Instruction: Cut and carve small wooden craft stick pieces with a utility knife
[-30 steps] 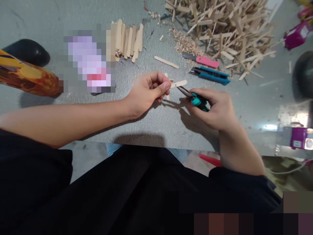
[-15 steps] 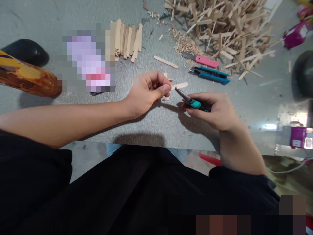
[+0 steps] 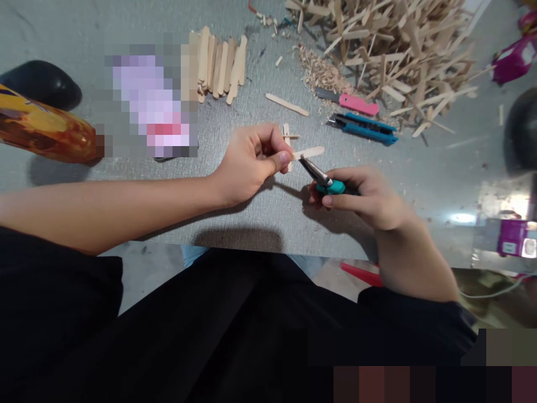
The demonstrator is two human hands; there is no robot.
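My left hand [image 3: 251, 162] pinches a small cross of wooden craft sticks [image 3: 309, 151] between thumb and fingers, just above the grey table [image 3: 260, 218]. One stick juts out to the right of my thumb. My right hand [image 3: 364, 196] is closed round a teal-handled utility knife [image 3: 325, 180]. Its metal blade points up and left, with the tip right under the jutting stick beside my left thumb.
A big heap of glued stick crosses [image 3: 390, 50] fills the far right. A row of plain sticks [image 3: 220, 64] lies at the far middle, one loose stick [image 3: 287, 104] nearer. Pink [image 3: 354, 103] and blue [image 3: 367, 129] cutters lie by wood shavings [image 3: 321, 70]. An orange cylinder [image 3: 46, 131] is at left.
My right hand has drawn down and left with the knife, so the blade tip now sits closer to my left thumb. My left hand has barely moved.
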